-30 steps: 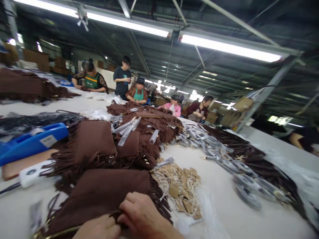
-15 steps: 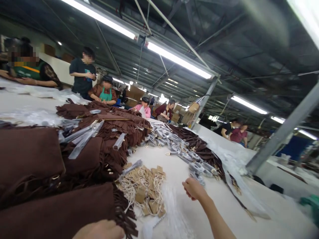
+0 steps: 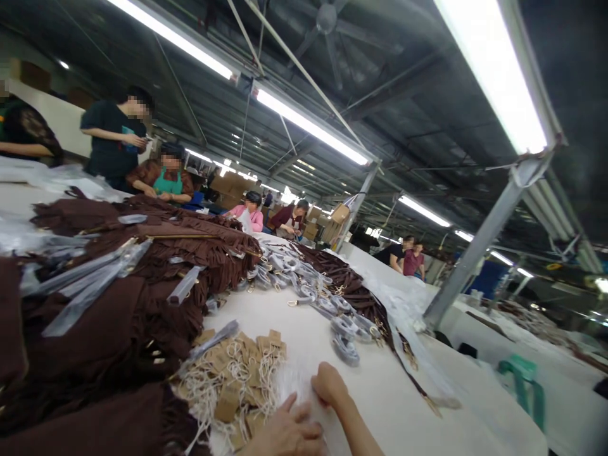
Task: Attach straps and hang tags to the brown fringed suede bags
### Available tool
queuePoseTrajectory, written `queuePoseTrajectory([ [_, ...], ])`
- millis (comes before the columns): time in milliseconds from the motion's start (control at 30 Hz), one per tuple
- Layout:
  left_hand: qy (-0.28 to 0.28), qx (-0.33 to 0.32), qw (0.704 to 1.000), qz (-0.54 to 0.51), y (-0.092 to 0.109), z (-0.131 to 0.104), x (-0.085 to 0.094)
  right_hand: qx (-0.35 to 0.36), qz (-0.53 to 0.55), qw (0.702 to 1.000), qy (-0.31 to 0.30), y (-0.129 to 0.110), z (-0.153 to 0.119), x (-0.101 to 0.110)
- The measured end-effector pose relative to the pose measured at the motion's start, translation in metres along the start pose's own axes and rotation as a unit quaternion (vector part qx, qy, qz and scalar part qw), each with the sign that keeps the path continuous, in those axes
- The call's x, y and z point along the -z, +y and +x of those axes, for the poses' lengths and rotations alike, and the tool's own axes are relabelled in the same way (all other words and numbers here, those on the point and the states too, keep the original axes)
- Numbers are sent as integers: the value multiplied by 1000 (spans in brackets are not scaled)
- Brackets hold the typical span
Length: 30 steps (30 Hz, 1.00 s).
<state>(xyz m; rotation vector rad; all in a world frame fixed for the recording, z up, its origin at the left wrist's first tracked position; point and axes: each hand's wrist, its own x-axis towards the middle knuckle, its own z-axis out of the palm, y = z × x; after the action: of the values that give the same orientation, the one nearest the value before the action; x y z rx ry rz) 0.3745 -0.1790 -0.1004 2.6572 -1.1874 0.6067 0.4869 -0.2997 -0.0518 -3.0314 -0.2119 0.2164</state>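
My left hand [image 3: 291, 427] reaches in at the bottom, its fingers stretched out and apart over a bundle of thin, clear plastic strands [image 3: 293, 379]. Close beside it, my right hand [image 3: 330, 385] is curled closed at the right side of the strands. What its fingers hold, if anything, is hidden. Left of both hands lies a heap of brown cardboard tags [image 3: 228, 400] with white strings. Dark brown fringed bags [image 3: 88, 316] are piled further left.
Wrapped straps with gold clasps [image 3: 346, 348] lie on the white table [image 3: 389, 380] beyond my hands. Dark brown straps [image 3: 332, 273] and plastic sheeting [image 3: 408, 323] run along the right. Several people stand or sit around the far side, and a grey post [image 3: 468, 253] rises at right.
My left hand has come right from the bags onto the clear strands. My right hand has moved down and left beside it. The view has turned to the right.
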Motion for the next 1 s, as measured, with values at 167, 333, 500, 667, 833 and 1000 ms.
queuePoseTrajectory([
  [167,-8,42,997,-70,3,-14,3,-10,35,997,-63,6,5,1],
  [333,-38,58,993,-92,10,-12,19,-27,95,991,-88,8,9,-3],
  [500,-42,72,988,-129,12,-13,28,-44,206,973,-97,-4,16,-12],
  [667,-50,86,984,-151,13,-16,31,-36,389,917,-80,4,13,-3],
  [833,-38,96,981,-165,13,-17,22,-77,478,873,-56,31,-5,6],
  [1000,-48,92,980,-171,14,-15,30,-64,477,870,-109,29,-25,-9],
])
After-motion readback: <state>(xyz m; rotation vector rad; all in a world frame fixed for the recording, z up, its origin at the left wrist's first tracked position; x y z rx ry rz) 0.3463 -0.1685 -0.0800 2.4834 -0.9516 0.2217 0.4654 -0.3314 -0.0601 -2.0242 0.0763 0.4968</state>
